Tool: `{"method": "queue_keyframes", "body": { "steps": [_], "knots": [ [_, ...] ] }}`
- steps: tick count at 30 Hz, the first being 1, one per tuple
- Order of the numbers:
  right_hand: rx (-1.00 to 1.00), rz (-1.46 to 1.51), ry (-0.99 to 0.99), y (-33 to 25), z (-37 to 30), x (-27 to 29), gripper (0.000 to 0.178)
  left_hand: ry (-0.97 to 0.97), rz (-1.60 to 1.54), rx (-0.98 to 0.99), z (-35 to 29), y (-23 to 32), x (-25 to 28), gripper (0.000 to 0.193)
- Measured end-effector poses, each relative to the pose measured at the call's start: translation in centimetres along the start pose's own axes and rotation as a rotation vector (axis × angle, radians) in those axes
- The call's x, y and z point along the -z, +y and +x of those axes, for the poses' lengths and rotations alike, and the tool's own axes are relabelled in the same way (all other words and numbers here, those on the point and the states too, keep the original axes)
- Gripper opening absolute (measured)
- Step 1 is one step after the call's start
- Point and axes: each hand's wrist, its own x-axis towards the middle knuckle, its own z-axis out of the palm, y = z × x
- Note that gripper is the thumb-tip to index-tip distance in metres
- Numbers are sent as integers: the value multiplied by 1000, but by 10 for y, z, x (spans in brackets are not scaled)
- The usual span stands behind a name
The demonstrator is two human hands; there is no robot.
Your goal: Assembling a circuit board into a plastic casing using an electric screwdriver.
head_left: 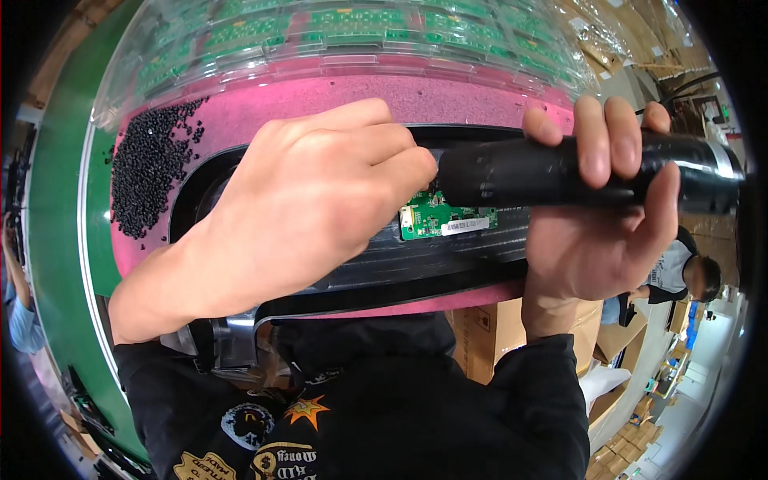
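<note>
And there I had it on the head camera: a green circuit board [420,222] with a white label lay inside a long, black, round-ended plastic casing [368,266], so that much, getting board into shell, looked done to me. The right hand [596,244] was wrapped firmly round a black cylindrical tool [512,172] with a silver band, held nearly level above the casing, its narrower end pointing left toward the board. Right at that end came the left hand [320,192], fingers curled in tight, knuckles up; whatever was pinched there, if anything, I couldn't tell, because the hand blocked my view. To the left, loose black bits [148,164], small as screws, sat heaped on a pink mat [296,100]. My call: the fastening was in progress rather than finished, with tool and fingers meeting over the board, but how many points had been fixed, I couldn't read. Plenty seemed left beyond this one, too, since more green boards [344,22] waited in clear plastic trays [240,76] along the far side, and the casing lay open on top, its inside showing.
</note>
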Motion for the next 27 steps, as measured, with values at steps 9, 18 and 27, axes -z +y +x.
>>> {"method": "queue_keyframes", "body": {
  "steps": [9,18,27],
  "knots": [
    [0,-374,11,2,-6,-10,39,150,1,40,4,-15,-6,10],
    [0,-390,-48,16,1,-10,40,190,98,56,5,-11,-4,15],
    [-210,-670,-205,17,29,-17,48,103,93,65,-7,-21,-8,10]
  ]
}}
